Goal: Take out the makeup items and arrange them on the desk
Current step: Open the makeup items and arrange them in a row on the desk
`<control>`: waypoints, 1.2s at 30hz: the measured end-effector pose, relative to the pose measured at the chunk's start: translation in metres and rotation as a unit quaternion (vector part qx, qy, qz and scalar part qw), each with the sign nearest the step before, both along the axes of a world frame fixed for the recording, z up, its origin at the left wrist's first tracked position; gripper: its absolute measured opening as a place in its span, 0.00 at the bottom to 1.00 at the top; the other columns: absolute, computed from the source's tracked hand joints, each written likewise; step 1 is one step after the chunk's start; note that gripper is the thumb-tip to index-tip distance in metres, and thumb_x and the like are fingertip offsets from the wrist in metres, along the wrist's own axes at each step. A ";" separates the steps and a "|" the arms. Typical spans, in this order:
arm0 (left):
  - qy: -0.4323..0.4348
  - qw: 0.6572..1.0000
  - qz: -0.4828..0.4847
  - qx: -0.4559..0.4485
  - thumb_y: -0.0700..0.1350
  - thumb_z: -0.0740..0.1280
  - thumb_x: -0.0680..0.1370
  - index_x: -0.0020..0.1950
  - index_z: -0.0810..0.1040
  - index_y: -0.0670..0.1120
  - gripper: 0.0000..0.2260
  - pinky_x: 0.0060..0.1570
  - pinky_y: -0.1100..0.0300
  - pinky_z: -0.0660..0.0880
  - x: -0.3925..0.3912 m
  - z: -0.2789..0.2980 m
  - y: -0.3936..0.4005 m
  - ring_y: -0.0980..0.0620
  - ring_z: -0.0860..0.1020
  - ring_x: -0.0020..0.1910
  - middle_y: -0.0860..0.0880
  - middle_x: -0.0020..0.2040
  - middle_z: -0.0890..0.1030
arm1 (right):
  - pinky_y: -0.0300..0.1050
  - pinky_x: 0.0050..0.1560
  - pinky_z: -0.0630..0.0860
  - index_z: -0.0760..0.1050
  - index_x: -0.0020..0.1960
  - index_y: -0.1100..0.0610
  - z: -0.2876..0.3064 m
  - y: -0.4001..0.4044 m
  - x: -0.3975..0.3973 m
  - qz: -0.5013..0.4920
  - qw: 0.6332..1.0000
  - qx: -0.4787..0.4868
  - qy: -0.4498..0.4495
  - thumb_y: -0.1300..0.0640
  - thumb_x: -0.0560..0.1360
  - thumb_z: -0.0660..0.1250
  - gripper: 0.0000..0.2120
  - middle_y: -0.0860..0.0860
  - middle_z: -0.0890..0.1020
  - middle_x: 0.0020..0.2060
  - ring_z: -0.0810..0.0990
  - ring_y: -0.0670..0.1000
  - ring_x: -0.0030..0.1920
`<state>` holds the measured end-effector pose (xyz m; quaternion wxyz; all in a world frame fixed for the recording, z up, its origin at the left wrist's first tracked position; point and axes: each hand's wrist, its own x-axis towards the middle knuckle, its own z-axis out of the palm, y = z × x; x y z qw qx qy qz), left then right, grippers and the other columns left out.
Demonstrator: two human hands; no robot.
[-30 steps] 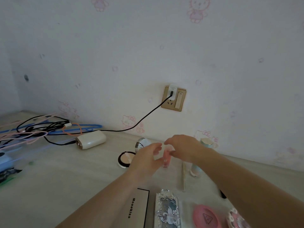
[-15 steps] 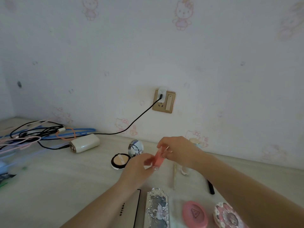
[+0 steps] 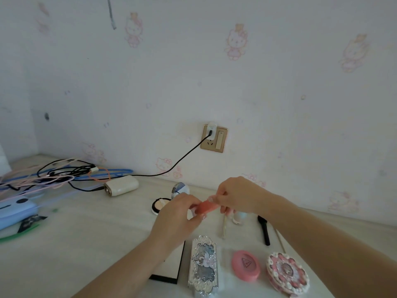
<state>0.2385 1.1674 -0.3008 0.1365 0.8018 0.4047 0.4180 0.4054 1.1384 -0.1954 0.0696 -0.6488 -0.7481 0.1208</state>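
Above desk (image 3: 86, 244), pink tube (image 3: 205, 207) between both hands' grip.

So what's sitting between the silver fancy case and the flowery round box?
In the head view, a pink round compact lies on the desk between the silver ornate case and the flower-patterned round box, touching neither.

A gold wall socket with a white switch (image 3: 214, 138) holds a white plug whose thin black cable (image 3: 181, 161) runs down to a tangle of blue, pink and black cords (image 3: 60, 175) on the pale desk (image 3: 86, 237). Beside the tangle lies a rounded white power bank (image 3: 121, 186), and a pale blue pouch (image 3: 16, 210) sits at the left edge.
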 end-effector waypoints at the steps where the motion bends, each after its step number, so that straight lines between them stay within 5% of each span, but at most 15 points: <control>1: 0.006 1.000 -0.003 0.002 0.51 0.69 0.73 0.47 0.78 0.56 0.04 0.46 0.65 0.72 -0.001 0.001 -0.001 0.61 0.74 0.46 0.58 0.42 0.77 | 0.43 0.47 0.80 0.80 0.45 0.59 0.002 -0.002 -0.001 0.006 1.000 0.005 -0.007 0.43 0.76 0.62 0.19 0.51 0.86 0.39 0.85 0.49 0.40; 7: 0.008 1.000 -0.015 0.000 0.57 0.63 0.70 0.46 0.79 0.56 0.10 0.45 0.62 0.74 -0.007 0.004 -0.007 0.62 0.75 0.44 0.58 0.41 0.79 | 0.42 0.49 0.76 0.76 0.53 0.51 0.006 -0.013 -0.003 0.031 0.998 0.044 -0.044 0.51 0.74 0.66 0.09 0.46 0.84 0.42 0.79 0.45 0.44; 11: 0.006 1.000 -0.015 0.002 0.52 0.68 0.72 0.47 0.78 0.54 0.06 0.47 0.62 0.74 -0.009 0.004 -0.010 0.63 0.75 0.44 0.58 0.42 0.78 | 0.37 0.47 0.73 0.74 0.56 0.51 0.004 -0.017 -0.001 0.102 0.992 0.071 -0.035 0.56 0.72 0.69 0.13 0.45 0.78 0.48 0.76 0.45 0.48; 15: 0.011 1.000 -0.008 0.014 0.50 0.68 0.73 0.47 0.78 0.54 0.04 0.46 0.64 0.72 -0.010 0.008 -0.014 0.62 0.74 0.45 0.57 0.43 0.78 | 0.44 0.54 0.74 0.69 0.62 0.49 0.004 -0.017 -0.006 0.029 0.999 0.033 -0.011 0.44 0.73 0.66 0.20 0.47 0.78 0.55 0.77 0.48 0.53; 17: 0.018 1.000 -0.004 0.023 0.50 0.68 0.73 0.47 0.78 0.54 0.04 0.46 0.63 0.72 -0.011 0.009 -0.015 0.61 0.75 0.45 0.58 0.43 0.77 | 0.45 0.53 0.76 0.73 0.57 0.50 0.003 -0.017 -0.008 -0.003 1.000 0.021 -0.007 0.38 0.75 0.60 0.19 0.48 0.82 0.49 0.81 0.48 0.48; 20: 0.025 0.999 -0.004 0.034 0.50 0.69 0.73 0.48 0.78 0.54 0.05 0.45 0.61 0.73 -0.014 0.009 -0.014 0.60 0.75 0.45 0.58 0.43 0.76 | 0.42 0.48 0.76 0.75 0.48 0.53 0.003 -0.018 -0.010 0.024 0.999 0.010 -0.018 0.42 0.78 0.57 0.16 0.46 0.84 0.40 0.83 0.46 0.41; 23: 0.034 0.999 -0.002 0.033 0.52 0.68 0.73 0.48 0.77 0.55 0.05 0.44 0.60 0.74 -0.017 0.008 -0.013 0.60 0.75 0.45 0.58 0.42 0.76 | 0.42 0.49 0.73 0.73 0.56 0.50 0.003 -0.019 -0.009 0.071 0.993 0.057 -0.079 0.49 0.76 0.64 0.11 0.47 0.81 0.49 0.76 0.45 0.46; 26: 0.032 0.999 0.007 0.037 0.54 0.67 0.73 0.48 0.77 0.56 0.06 0.42 0.60 0.74 -0.017 0.008 -0.013 0.60 0.75 0.44 0.59 0.42 0.75 | 0.42 0.54 0.70 0.69 0.62 0.49 0.000 -0.021 -0.006 0.107 0.989 0.071 -0.069 0.52 0.73 0.69 0.19 0.48 0.76 0.56 0.73 0.47 0.53; 29: 0.031 0.999 0.009 0.039 0.52 0.68 0.73 0.48 0.78 0.55 0.05 0.43 0.61 0.74 -0.016 0.009 -0.015 0.60 0.75 0.45 0.59 0.43 0.75 | 0.46 0.59 0.71 0.60 0.71 0.45 -0.001 -0.022 -0.006 0.050 0.997 0.037 -0.034 0.38 0.71 0.66 0.32 0.48 0.75 0.62 0.75 0.49 0.59; 33: 0.034 0.998 0.007 0.043 0.51 0.69 0.72 0.48 0.78 0.56 0.05 0.43 0.61 0.73 -0.016 0.010 -0.016 0.60 0.75 0.45 0.59 0.43 0.75 | 0.45 0.53 0.77 0.74 0.56 0.52 0.001 -0.020 -0.009 0.006 0.999 0.010 -0.040 0.37 0.77 0.53 0.22 0.45 0.82 0.43 0.83 0.47 0.44; 36: 0.042 0.998 0.012 0.043 0.52 0.69 0.73 0.49 0.78 0.56 0.06 0.43 0.63 0.73 -0.018 0.008 -0.015 0.60 0.75 0.46 0.60 0.45 0.75 | 0.41 0.46 0.78 0.77 0.54 0.52 -0.002 -0.020 -0.008 0.021 1.000 0.006 -0.018 0.43 0.77 0.60 0.16 0.43 0.83 0.37 0.82 0.42 0.35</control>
